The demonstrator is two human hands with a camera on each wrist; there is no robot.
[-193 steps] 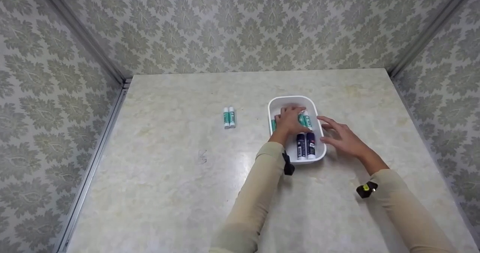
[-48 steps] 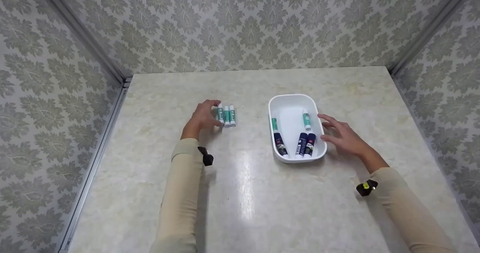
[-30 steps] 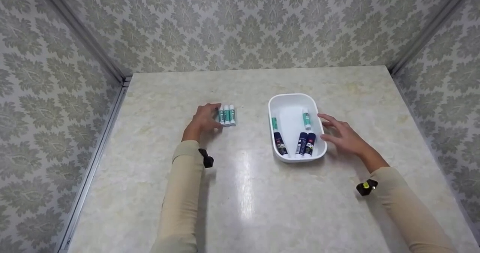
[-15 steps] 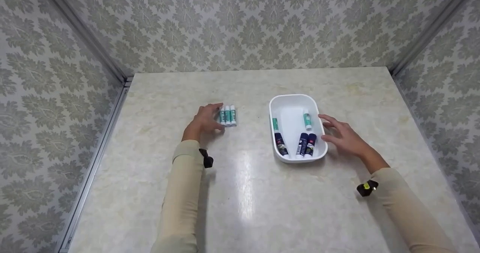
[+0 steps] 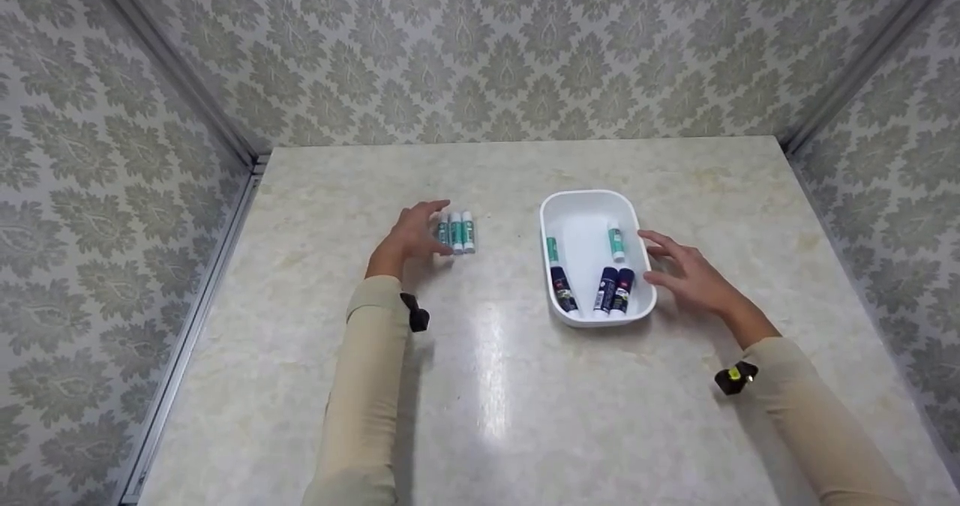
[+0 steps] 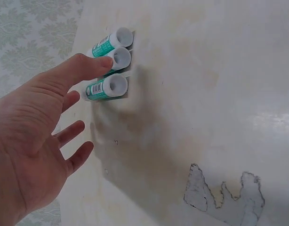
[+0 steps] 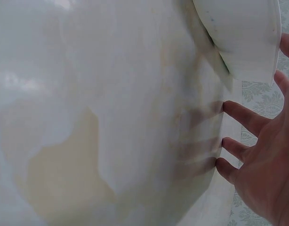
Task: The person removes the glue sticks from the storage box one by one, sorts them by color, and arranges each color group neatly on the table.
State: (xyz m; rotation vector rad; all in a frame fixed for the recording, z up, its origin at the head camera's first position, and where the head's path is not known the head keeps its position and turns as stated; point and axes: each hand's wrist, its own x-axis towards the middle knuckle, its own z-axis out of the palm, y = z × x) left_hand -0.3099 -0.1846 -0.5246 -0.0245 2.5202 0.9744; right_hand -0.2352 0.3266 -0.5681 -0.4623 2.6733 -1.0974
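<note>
On the table, three glue sticks (image 5: 457,232) with green labels and white ends lie side by side. Just left of them is my left hand (image 5: 411,235), thumb and fingers spread around the ends of the nearest stick. In the left wrist view the thumb crosses in front of the middle glue stick (image 6: 121,57); the other fingers hold nothing. My right hand (image 5: 690,277) rests against the right rim of a white plastic bin (image 5: 589,210), fingers extended. Inside the bin lie two green-labelled glue sticks (image 5: 616,244) and three dark blue ones (image 5: 606,290).
The pale marbled table (image 5: 480,386) meets a patterned wall (image 5: 517,49) at the back. More patterned panels with metal edging stand at both sides. In the right wrist view, the bin's outer wall (image 7: 250,37) stands above the tabletop.
My left hand has come from the bin to the table, bringing a third glue stick beside the other two, and its fingers have since loosened from it. The right hand stays at the bin.
</note>
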